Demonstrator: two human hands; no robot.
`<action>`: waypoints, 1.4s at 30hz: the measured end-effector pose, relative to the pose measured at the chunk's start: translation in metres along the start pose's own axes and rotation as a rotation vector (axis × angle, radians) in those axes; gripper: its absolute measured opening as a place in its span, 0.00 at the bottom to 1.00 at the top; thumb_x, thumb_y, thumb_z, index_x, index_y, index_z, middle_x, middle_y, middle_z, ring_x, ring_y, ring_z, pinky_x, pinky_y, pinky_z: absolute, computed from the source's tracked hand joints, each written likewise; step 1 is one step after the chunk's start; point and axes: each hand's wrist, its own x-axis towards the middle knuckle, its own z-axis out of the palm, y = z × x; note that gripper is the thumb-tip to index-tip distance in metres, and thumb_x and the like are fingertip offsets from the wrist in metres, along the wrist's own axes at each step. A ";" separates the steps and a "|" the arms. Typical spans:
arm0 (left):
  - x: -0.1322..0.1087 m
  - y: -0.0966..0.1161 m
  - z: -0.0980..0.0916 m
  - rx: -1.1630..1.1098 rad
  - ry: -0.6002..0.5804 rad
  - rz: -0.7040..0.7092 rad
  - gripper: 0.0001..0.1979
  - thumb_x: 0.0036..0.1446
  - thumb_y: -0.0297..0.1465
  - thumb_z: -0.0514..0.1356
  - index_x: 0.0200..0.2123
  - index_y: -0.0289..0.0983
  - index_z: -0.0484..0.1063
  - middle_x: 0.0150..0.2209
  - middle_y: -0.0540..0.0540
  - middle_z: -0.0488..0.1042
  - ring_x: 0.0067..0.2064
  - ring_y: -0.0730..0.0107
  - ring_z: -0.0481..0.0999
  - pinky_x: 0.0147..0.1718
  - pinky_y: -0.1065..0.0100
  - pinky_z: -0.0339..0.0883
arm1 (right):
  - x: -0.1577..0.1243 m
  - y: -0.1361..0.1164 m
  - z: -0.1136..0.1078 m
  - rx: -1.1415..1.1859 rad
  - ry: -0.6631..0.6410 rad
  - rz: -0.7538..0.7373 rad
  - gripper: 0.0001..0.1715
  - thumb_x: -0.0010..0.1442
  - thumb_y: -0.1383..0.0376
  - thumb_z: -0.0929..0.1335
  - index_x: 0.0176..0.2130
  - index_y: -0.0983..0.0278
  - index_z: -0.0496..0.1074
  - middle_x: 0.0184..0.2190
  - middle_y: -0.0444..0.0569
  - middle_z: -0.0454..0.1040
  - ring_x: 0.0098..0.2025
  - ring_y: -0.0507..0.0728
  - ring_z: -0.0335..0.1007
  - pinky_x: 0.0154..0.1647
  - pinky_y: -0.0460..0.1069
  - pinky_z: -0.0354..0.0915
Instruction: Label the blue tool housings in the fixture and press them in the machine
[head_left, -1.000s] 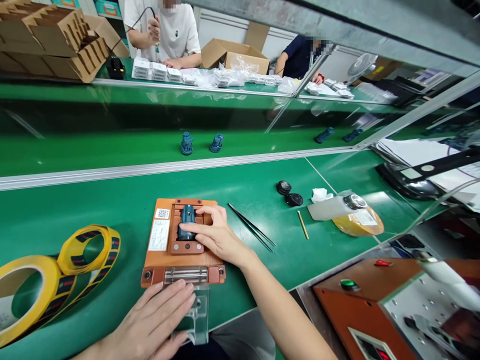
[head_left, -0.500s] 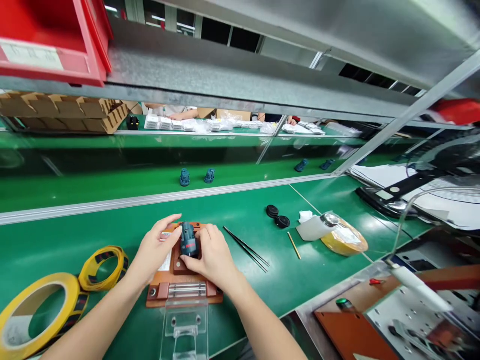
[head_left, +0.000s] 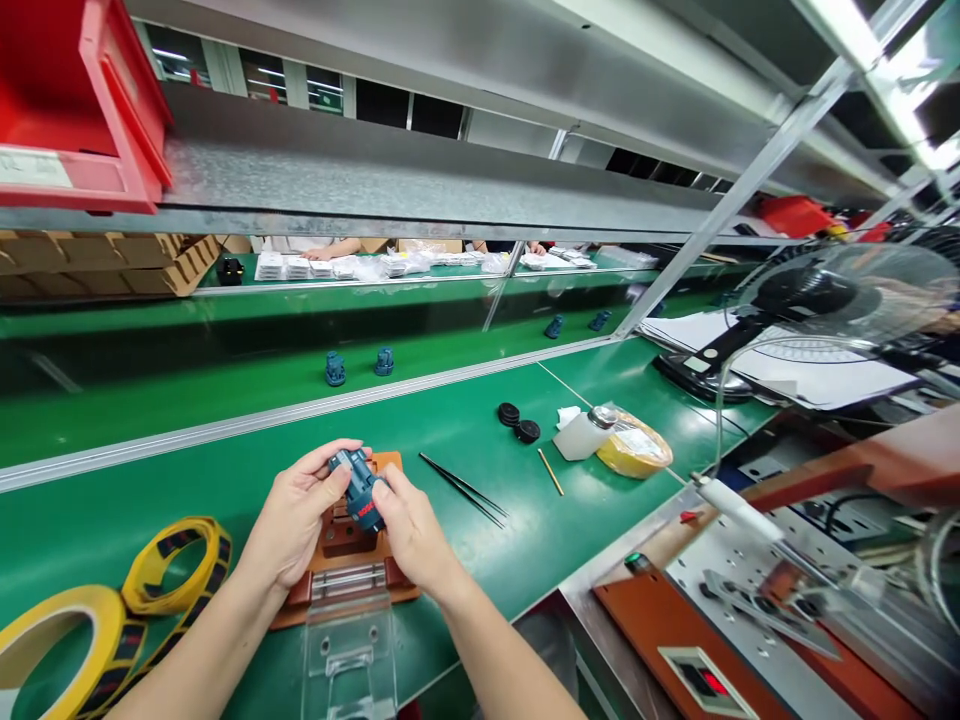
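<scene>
Grip narrow, both hands closed on one piece: left hand (head_left: 296,510) with fingers curled around the far side, right hand (head_left: 412,530) pressing on the near right side with fingertips. Piece: teal plastic tool housing (head_left: 358,490) with red lettering, tilted, held above the orange fixture (head_left: 337,535), toward the near side of the green workbench (head_left: 465,560).

Risks, as judged: smooth curved plastic, so a slip from light fingertip contact the likeliest cause of a drop. Hard landing possible on the fixture edge or the clear acrylic plate (head_left: 349,660) just nearer the body, with scuffs or cracks as a result. Tilt at re-seating a possible cause of misalignment in the fixture and a scratched or jammed housing. Dark tweezers (head_left: 461,490) close on the right, open to a knock from a careless wrist swing.

Against the earlier frame: housing no longer upright in the fixture recess, now lifted and tilted. Hands wrapped around it instead of flanking it. View pitched differently, with the desk fan (head_left: 806,300) now far right.
</scene>
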 end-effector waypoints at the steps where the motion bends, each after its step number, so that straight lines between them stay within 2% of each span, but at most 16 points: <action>1: 0.000 0.000 0.000 0.005 -0.004 -0.001 0.23 0.51 0.39 0.73 0.48 0.37 0.79 0.46 0.39 0.81 0.46 0.60 0.79 0.44 0.67 0.73 | -0.001 0.000 0.001 0.029 0.008 0.002 0.23 0.71 0.46 0.58 0.35 0.60 0.63 0.27 0.41 0.66 0.28 0.52 0.60 0.29 0.47 0.57; 5: 0.004 -0.004 -0.001 0.113 -0.017 0.040 0.22 0.52 0.43 0.71 0.47 0.39 0.78 0.43 0.42 0.80 0.45 0.60 0.78 0.43 0.65 0.73 | -0.004 -0.002 0.008 0.234 -0.015 0.145 0.27 0.68 0.41 0.60 0.34 0.60 0.61 0.25 0.41 0.63 0.23 0.49 0.54 0.22 0.46 0.52; 8: 0.006 -0.009 0.001 0.296 0.052 0.144 0.18 0.54 0.47 0.67 0.38 0.39 0.76 0.35 0.48 0.76 0.36 0.67 0.73 0.34 0.70 0.68 | -0.007 -0.003 0.014 0.430 -0.128 0.369 0.34 0.64 0.34 0.57 0.41 0.61 0.63 0.21 0.40 0.64 0.17 0.48 0.49 0.17 0.44 0.44; 10: 0.005 -0.012 0.003 0.376 0.120 0.189 0.16 0.56 0.47 0.65 0.32 0.39 0.72 0.28 0.53 0.69 0.31 0.72 0.67 0.30 0.73 0.63 | -0.010 -0.004 0.016 0.414 -0.166 0.431 0.37 0.64 0.33 0.56 0.45 0.62 0.63 0.20 0.40 0.65 0.17 0.49 0.51 0.16 0.43 0.45; 13: 0.003 -0.014 0.005 0.474 0.195 0.210 0.16 0.59 0.43 0.63 0.27 0.40 0.68 0.25 0.55 0.64 0.28 0.73 0.62 0.29 0.72 0.58 | -0.015 -0.004 0.014 0.224 -0.178 0.354 0.34 0.67 0.36 0.56 0.46 0.61 0.64 0.22 0.40 0.63 0.20 0.50 0.56 0.19 0.44 0.53; 16: 0.000 -0.014 0.006 0.579 0.228 0.239 0.14 0.59 0.41 0.63 0.26 0.40 0.67 0.25 0.54 0.65 0.30 0.71 0.63 0.30 0.70 0.57 | -0.018 -0.002 0.013 -0.002 -0.186 0.196 0.26 0.72 0.44 0.55 0.46 0.61 0.64 0.26 0.42 0.66 0.25 0.52 0.61 0.26 0.47 0.59; 20: -0.001 -0.012 0.007 0.678 0.247 0.338 0.13 0.59 0.39 0.62 0.26 0.40 0.68 0.30 0.53 0.67 0.34 0.68 0.67 0.38 0.68 0.59 | -0.020 0.000 0.015 -0.180 -0.093 0.066 0.18 0.73 0.53 0.58 0.52 0.61 0.65 0.41 0.49 0.74 0.40 0.57 0.71 0.41 0.51 0.64; 22: -0.001 -0.011 0.006 0.695 0.216 0.368 0.11 0.60 0.40 0.61 0.28 0.41 0.69 0.31 0.52 0.68 0.36 0.68 0.68 0.39 0.68 0.61 | -0.020 -0.001 0.016 -0.195 -0.064 0.057 0.18 0.71 0.55 0.62 0.56 0.60 0.64 0.46 0.49 0.74 0.45 0.58 0.72 0.45 0.52 0.66; 25: 0.001 -0.009 0.005 0.706 0.118 0.374 0.10 0.60 0.41 0.61 0.32 0.42 0.72 0.33 0.51 0.71 0.36 0.67 0.71 0.40 0.67 0.64 | -0.022 -0.007 0.011 -0.195 -0.065 0.027 0.29 0.64 0.58 0.71 0.60 0.59 0.62 0.54 0.50 0.72 0.53 0.59 0.71 0.53 0.53 0.66; 27: 0.001 -0.010 0.005 0.736 0.021 0.392 0.08 0.59 0.40 0.63 0.33 0.42 0.74 0.36 0.50 0.73 0.39 0.65 0.73 0.43 0.66 0.65 | -0.025 -0.009 0.003 -0.204 -0.075 -0.036 0.37 0.61 0.62 0.73 0.64 0.58 0.59 0.59 0.50 0.69 0.60 0.60 0.66 0.60 0.53 0.63; 29: 0.000 -0.013 0.007 0.783 -0.105 0.419 0.07 0.57 0.38 0.65 0.38 0.44 0.78 0.42 0.48 0.75 0.47 0.62 0.74 0.50 0.65 0.65 | -0.031 -0.004 -0.008 -0.231 -0.050 -0.099 0.38 0.61 0.67 0.72 0.66 0.56 0.59 0.60 0.50 0.68 0.62 0.59 0.64 0.64 0.53 0.61; 32: 0.003 -0.018 0.011 0.833 -0.240 0.370 0.21 0.56 0.40 0.65 0.54 0.46 0.75 0.50 0.45 0.75 0.46 0.62 0.76 0.46 0.64 0.70 | -0.047 0.020 -0.029 -0.302 0.095 -0.104 0.32 0.61 0.70 0.69 0.63 0.57 0.63 0.56 0.50 0.71 0.58 0.58 0.68 0.61 0.52 0.65; 34: 0.016 -0.018 0.013 0.908 -0.195 0.294 0.24 0.59 0.43 0.62 0.57 0.44 0.73 0.44 0.45 0.77 0.36 0.65 0.77 0.36 0.65 0.72 | -0.060 0.048 -0.045 -0.393 0.247 -0.055 0.27 0.61 0.68 0.69 0.59 0.60 0.66 0.54 0.53 0.72 0.57 0.60 0.70 0.60 0.55 0.67; 36: 0.042 -0.015 0.013 1.021 -0.076 0.261 0.21 0.61 0.45 0.60 0.53 0.42 0.76 0.37 0.47 0.78 0.31 0.66 0.76 0.33 0.65 0.71 | -0.072 0.078 -0.058 -0.513 0.370 -0.003 0.25 0.60 0.65 0.70 0.56 0.64 0.68 0.52 0.57 0.74 0.55 0.64 0.72 0.58 0.59 0.69; 39: 0.105 -0.005 0.003 1.152 0.149 0.307 0.17 0.59 0.39 0.63 0.50 0.40 0.76 0.43 0.44 0.79 0.43 0.60 0.78 0.46 0.62 0.71 | -0.084 0.114 -0.067 -0.614 0.415 0.025 0.25 0.57 0.65 0.71 0.54 0.64 0.69 0.50 0.58 0.76 0.53 0.67 0.74 0.54 0.61 0.72; 42: 0.174 0.006 -0.018 1.257 0.436 0.330 0.23 0.60 0.32 0.64 0.59 0.36 0.68 0.58 0.38 0.70 0.58 0.53 0.71 0.58 0.51 0.64 | -0.092 0.131 -0.066 -0.604 0.395 -0.017 0.28 0.59 0.63 0.72 0.58 0.63 0.67 0.53 0.57 0.75 0.56 0.67 0.73 0.56 0.60 0.72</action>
